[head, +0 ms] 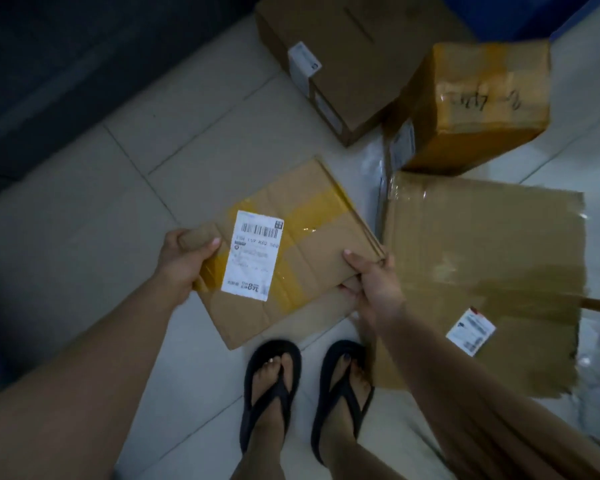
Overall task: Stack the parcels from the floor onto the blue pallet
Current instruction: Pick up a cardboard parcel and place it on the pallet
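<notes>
Holding a flat taped parcel (284,258) clear of the tiled floor (101,209), the left hand (184,261) and right hand (374,282) each keep a closed grip on an opposite edge, so the lift looks done and the carry comes next. That calls for turning toward the blue pallet (534,15), only a dark blue corner of it showing at the top edge. Three more parcels lie near: a brown box (354,64), a taped box (475,102) and a wide flat carton (482,278), its label unreadable.
</notes>
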Available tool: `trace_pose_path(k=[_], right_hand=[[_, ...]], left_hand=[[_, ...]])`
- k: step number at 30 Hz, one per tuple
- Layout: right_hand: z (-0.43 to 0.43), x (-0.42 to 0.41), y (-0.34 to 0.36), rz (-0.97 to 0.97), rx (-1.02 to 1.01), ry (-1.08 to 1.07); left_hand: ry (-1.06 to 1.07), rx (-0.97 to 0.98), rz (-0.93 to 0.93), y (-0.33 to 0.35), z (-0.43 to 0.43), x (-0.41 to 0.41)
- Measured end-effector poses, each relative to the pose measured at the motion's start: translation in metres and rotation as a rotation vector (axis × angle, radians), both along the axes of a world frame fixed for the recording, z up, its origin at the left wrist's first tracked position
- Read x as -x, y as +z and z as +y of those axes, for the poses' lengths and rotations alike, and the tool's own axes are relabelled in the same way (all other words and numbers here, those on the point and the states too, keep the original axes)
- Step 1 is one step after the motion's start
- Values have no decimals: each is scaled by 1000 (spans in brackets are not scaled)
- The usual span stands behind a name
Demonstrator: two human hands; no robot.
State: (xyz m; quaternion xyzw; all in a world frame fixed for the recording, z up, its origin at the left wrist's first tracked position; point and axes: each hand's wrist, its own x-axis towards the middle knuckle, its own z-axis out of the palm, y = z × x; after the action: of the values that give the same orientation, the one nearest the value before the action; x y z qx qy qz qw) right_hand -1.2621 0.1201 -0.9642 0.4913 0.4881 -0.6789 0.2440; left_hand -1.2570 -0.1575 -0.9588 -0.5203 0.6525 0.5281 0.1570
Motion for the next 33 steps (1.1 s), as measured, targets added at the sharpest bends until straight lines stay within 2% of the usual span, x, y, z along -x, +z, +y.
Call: trace_pose_path(k=[6,14,18,25,33], right_hand=[[-66,18,100,47,-29,413],[-208,6,189,134,14,739],[-284,-26,210,151,-22,862],[-397,-102,235,199,-103,1078],[-505,-179,234,281,-86,1348]], left_hand=[[313,-27,-10,102,-47,-89],[612,-37,54,193,-132,-189],[707,-21,93,213,-178,-249],[878,-126,133,236,-246,-362],[1165,-110,186,227,-277,-471]])
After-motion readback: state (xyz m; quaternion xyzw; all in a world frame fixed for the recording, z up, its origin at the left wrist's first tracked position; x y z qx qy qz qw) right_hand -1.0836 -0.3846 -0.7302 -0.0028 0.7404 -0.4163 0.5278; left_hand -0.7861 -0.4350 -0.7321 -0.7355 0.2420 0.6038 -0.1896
